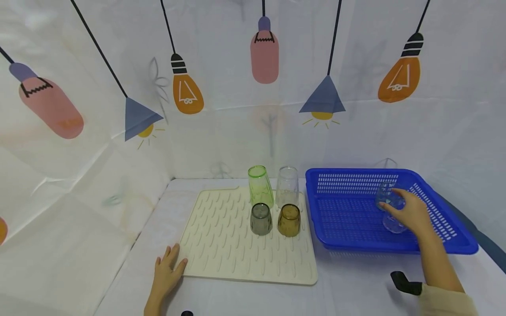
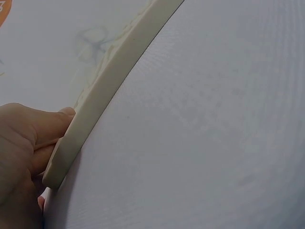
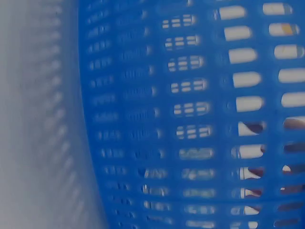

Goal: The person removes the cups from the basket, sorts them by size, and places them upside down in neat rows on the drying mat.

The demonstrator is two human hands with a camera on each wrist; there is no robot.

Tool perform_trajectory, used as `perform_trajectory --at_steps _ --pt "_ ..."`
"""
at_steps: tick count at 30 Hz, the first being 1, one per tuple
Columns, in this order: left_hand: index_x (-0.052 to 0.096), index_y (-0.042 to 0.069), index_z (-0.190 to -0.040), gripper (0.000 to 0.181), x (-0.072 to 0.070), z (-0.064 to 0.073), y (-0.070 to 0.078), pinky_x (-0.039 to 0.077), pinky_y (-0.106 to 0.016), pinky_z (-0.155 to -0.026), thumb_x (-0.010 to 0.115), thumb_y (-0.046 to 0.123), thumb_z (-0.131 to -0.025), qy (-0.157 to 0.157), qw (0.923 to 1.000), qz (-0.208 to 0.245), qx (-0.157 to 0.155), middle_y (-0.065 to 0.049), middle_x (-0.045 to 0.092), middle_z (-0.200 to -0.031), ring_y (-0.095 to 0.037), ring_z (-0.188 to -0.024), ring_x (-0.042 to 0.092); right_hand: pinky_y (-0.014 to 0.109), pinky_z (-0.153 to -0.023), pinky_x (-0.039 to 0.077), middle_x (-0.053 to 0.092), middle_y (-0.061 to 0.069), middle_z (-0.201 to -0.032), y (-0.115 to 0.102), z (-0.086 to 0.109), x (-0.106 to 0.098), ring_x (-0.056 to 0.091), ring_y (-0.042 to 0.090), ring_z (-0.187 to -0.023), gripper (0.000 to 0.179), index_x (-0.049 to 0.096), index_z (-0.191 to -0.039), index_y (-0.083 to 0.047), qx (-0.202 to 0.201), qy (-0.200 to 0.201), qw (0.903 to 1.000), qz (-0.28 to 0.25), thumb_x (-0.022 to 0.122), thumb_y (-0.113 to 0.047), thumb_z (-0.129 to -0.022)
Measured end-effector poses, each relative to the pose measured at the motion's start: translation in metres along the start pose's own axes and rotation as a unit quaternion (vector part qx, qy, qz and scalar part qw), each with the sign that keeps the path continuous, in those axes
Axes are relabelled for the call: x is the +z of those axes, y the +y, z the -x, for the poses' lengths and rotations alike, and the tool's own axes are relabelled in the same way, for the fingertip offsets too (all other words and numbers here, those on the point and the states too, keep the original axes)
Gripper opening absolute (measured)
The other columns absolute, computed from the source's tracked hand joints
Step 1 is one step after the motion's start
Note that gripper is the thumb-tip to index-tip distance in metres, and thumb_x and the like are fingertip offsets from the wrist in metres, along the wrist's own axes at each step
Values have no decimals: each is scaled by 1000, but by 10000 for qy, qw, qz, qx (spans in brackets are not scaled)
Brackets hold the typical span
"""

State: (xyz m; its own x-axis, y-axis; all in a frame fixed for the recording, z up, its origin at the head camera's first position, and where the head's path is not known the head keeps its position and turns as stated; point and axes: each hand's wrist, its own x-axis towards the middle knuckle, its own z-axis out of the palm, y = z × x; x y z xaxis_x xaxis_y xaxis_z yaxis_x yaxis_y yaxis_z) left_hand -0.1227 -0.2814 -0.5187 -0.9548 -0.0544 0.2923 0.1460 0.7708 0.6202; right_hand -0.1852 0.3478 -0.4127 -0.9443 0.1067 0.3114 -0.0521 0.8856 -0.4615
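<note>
My left hand rests at the near left corner of a cream drying mat, its fingers spread and touching the edge. In the left wrist view, fingertips lie against the side of the mat. My right hand is inside a blue plastic basket, thumb and fingers bent around a clear glass. Another clear glass is under that hand, partly covered by it. The right wrist view shows the slotted basket wall; the hand is mostly hidden behind it.
On the mat's right part stand a green glass, a tall clear glass, a grey glass and an amber glass, close together. A lamp-printed white sheet hangs behind the table.
</note>
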Motion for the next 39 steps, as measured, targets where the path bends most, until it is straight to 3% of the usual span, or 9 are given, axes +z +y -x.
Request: perform_trajectory --at_steps 6,11,14,22,28,30,36,39 --pt "43 -20 -125 55 0 0 0 13 -71 -100 64 10 -84 -41 10000 -30 -54 -38 41 -130 -58 -123 32 76 -92 23 26 52 -126 15 -4 -8 23 67 -117 95 23 -133 25 645 -606 9951 438 65 -46 -84" --pt "43 -20 -126 55 -2 1 1 12 -72 -100 63 10 -84 -70 10000 -1 -62 -39 41 -130 -59 -123 31 76 -93 20 10 56 -129 23 -2 -14 12 70 -119 113 3 -133 28 1036 -1520 9828 155 62 -54 -84" --pt "43 -20 -126 55 -3 1 2 12 -73 -99 64 9 -84 -49 10000 51 -52 -39 41 -130 -59 -124 30 75 -92 23 10 56 -128 26 -1 -15 14 70 -117 115 2 -132 30 1050 -1864 9768 32 65 -52 -82" --pt "43 -21 -125 54 -1 0 3 12 -71 -100 63 9 -84 19 10000 31 22 -38 42 -129 -59 -122 32 71 -86 36 26 54 -121 32 0 -14 30 68 -109 115 6 -131 30 1155 -2200 9686 -55 73 -47 -77" --pt "43 -20 -126 55 0 0 4 13 -71 -100 63 10 -85 -35 10000 -57 -33 -38 42 -130 -58 -123 32 63 -76 46 38 49 -116 33 3 -11 44 61 -101 100 21 -128 26 681 -1946 9783 -227 77 -40 -76" --pt "44 -20 -125 55 0 0 4 13 -71 -100 64 11 -85 -3 10000 -70 6 -38 43 -129 -58 -122 33 64 -77 46 38 48 -119 35 5 -8 43 60 -103 99 21 -131 23 588 -1822 9807 -406 76 -38 -77" --pt "44 -20 -125 55 0 0 3 13 -71 -100 64 10 -84 19 10000 -35 73 -38 43 -129 -58 -121 34 67 -76 44 41 40 -126 80 1 20 43 55 -109 105 16 -143 11 304 -1111 9889 -936 77 -41 -75" --pt "44 -20 -125 55 0 1 2 13 -71 -100 64 10 -84 9 10000 -49 33 -38 43 -129 -58 -122 34 65 -76 45 40 37 -130 74 2 20 42 52 -112 105 14 -147 4 371 -872 9906 -982 78 -40 -76"
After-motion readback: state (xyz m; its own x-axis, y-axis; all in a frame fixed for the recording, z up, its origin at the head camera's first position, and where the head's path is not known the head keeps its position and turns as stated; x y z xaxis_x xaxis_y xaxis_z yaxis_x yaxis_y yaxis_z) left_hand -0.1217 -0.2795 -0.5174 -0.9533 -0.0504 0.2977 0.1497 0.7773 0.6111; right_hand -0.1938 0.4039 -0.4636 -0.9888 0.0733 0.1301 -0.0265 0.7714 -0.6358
